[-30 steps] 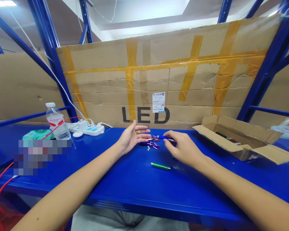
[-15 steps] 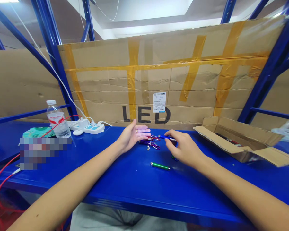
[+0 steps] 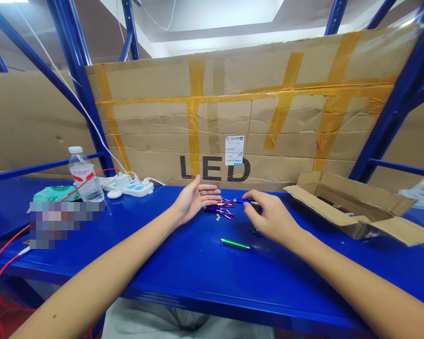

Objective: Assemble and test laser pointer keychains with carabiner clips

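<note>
My left hand (image 3: 195, 201) lies palm up on the blue shelf top (image 3: 183, 263), fingers stretched out, holding nothing. Its fingertips touch a small heap of red and purple keychain pen lights (image 3: 223, 207). My right hand (image 3: 270, 217) is curled, and its fingertips pinch a blue pen light (image 3: 243, 201) just right of the heap. A green pen light (image 3: 235, 244) lies alone on the shelf in front of both hands. Something small and green (image 3: 255, 230) peeks out beneath my right hand.
An open cardboard box (image 3: 353, 207) with more items sits at the right. At the left stand a water bottle (image 3: 84, 175), a white power strip (image 3: 132, 188), a teal packet (image 3: 54, 193) and red cables (image 3: 0, 268). A taped cardboard sheet (image 3: 240, 113) marked LED walls the back.
Both hands have stayed almost still. My right fingers have shifted slightly on the blue pen light, and the view has tilted a little.
</note>
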A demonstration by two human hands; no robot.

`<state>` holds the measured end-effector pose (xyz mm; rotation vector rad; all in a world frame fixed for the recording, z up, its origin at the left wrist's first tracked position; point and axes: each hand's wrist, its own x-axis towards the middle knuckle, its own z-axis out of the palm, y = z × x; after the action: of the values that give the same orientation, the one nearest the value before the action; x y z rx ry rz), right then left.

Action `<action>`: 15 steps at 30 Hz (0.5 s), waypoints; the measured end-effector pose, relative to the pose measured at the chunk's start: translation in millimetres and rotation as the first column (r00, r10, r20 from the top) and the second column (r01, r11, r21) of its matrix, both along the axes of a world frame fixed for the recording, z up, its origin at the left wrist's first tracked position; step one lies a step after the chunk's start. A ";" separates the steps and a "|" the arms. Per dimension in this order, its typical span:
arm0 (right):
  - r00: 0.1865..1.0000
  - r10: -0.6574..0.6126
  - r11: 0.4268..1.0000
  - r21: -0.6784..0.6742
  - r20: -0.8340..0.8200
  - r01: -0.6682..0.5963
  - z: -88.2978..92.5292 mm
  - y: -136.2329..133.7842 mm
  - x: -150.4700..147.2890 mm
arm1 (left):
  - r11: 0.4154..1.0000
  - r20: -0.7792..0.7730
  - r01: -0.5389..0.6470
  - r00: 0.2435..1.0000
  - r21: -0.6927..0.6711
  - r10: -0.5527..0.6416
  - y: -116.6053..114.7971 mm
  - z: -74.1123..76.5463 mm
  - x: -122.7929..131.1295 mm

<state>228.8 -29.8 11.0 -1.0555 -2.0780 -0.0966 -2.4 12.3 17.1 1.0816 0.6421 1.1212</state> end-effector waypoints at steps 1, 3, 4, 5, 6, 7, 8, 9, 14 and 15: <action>1.000 -0.004 1.000 -0.003 -0.016 0.004 -0.5 1.5 0.6 | 1.000 -0.001 0.000 1.000 -0.001 0.000 -0.3 0.0 0.3; 0.999 -0.018 1.000 -0.006 -0.041 0.018 -1.3 4.6 2.0 | 1.000 -0.003 0.002 1.000 -0.006 -0.002 -0.8 0.2 0.6; 0.998 -0.027 1.000 -0.006 -0.048 0.027 -1.5 5.8 2.9 | 1.000 -0.003 0.003 1.000 -0.008 -0.003 -0.9 0.3 0.8; 0.998 -0.034 0.999 -0.005 -0.053 0.034 -1.4 6.7 3.7 | 1.000 -0.003 0.004 1.000 -0.010 -0.004 -1.0 0.4 0.8; 0.998 -0.038 0.999 -0.001 -0.058 0.038 -1.1 7.2 4.4 | 1.000 -0.002 0.003 1.000 -0.013 -0.003 -1.0 0.6 0.9; 0.997 -0.042 0.999 0.005 -0.061 0.042 -0.6 7.2 5.0 | 1.000 0.000 0.000 1.000 -0.017 0.000 -1.0 0.7 1.0; 0.997 -0.045 0.999 0.013 -0.063 0.046 0.0 7.0 5.4 | 1.000 0.003 -0.004 1.000 -0.022 0.004 -0.9 0.8 1.1; 0.997 -0.049 0.998 0.022 -0.064 0.051 0.7 6.5 5.7 | 1.000 0.009 -0.010 1.000 -0.029 0.010 -0.8 0.8 1.2; 0.996 -0.047 0.998 0.048 -0.074 0.050 2.8 4.7 5.8 | 0.997 0.031 -0.039 0.999 -0.061 0.041 -0.3 0.9 2.2; 0.996 -0.046 0.997 0.057 -0.075 0.051 3.0 4.7 5.9 | 0.997 0.033 -0.041 0.999 -0.064 0.043 0.0 0.8 2.2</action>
<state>234.7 -25.1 14.0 -1.0584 -1.9720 -0.1406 -0.2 12.2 17.9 0.9967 0.6722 1.1458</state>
